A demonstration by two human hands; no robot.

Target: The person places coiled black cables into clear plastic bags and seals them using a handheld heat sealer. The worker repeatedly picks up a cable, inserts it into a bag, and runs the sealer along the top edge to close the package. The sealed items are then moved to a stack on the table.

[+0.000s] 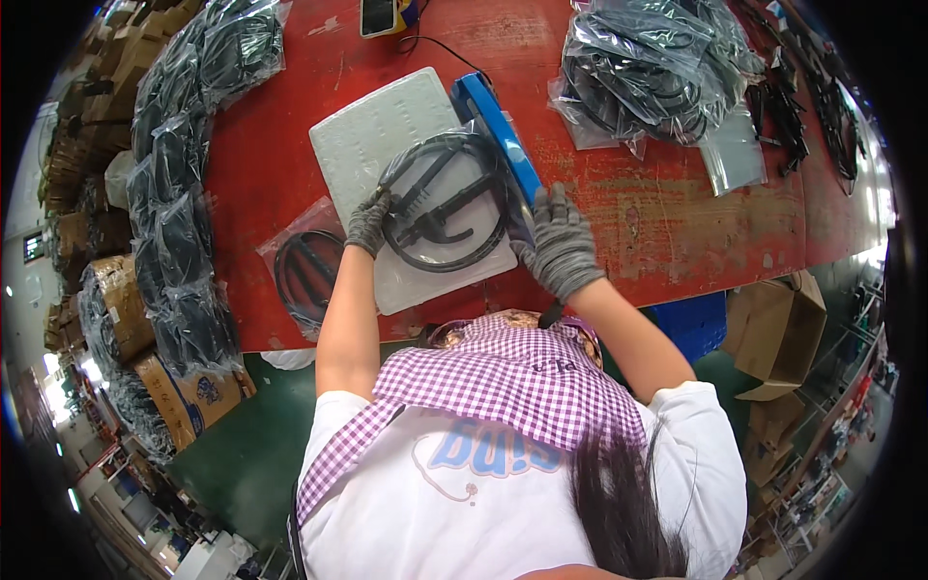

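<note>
A clear plastic bag holding a coiled black cable (443,201) lies on a white foam pad (372,130) on the red table (667,213), its far right edge under a blue heat sealer bar (498,130). The gloved left hand (368,220) pinches the bag's left edge; the gloved right hand (561,249) presses flat near the bar, hiding the bag's corner. A bagged cable (307,269) lies left; glare blurs the heaped bags (648,63) far right.

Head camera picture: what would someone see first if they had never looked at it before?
First, the big red table, and in its middle a clear bag with a coiled black cable lying on a white foam pad. The left hand in a grey glove touches the bag's left side, and the gloved right hand presses its right edge by a blue bar-shaped tool. More bagged black cables pile along the table's left edge.
</note>
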